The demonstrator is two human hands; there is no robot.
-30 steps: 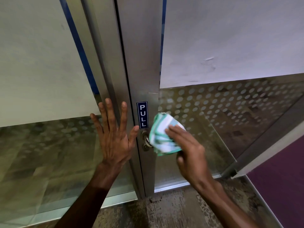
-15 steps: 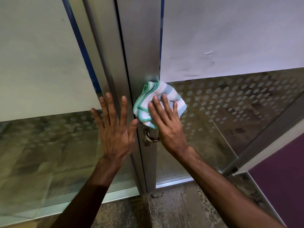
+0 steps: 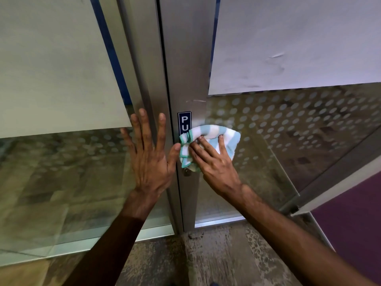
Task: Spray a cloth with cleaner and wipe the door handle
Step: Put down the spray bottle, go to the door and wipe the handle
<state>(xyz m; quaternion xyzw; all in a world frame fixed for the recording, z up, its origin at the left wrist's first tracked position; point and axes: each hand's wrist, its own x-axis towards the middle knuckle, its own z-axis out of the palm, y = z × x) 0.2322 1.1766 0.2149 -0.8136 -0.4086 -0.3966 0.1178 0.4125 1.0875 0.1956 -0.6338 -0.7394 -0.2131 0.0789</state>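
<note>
My right hand (image 3: 214,162) presses a teal-and-white striped cloth (image 3: 228,137) flat against the metal door stile, over the door handle. Only a small bit of the handle's metal base (image 3: 186,172) shows below the cloth. The cloth covers the lower half of the blue PULL sign (image 3: 184,120). My left hand (image 3: 149,157) lies open and flat, fingers spread, against the neighbouring frame and glass, its thumb touching the cloth's left edge. No spray bottle is in view.
The brushed metal door stile (image 3: 185,58) runs up the middle. Frosted glass panels with dot patterns sit on both sides (image 3: 288,124). A grey worn floor (image 3: 206,254) lies below, and a purple floor area (image 3: 354,223) lies at the lower right.
My right hand has slid the cloth from the stile above the handle down onto the handle, uncovering the top of the PULL sign. My left hand has stayed flat on the frame.
</note>
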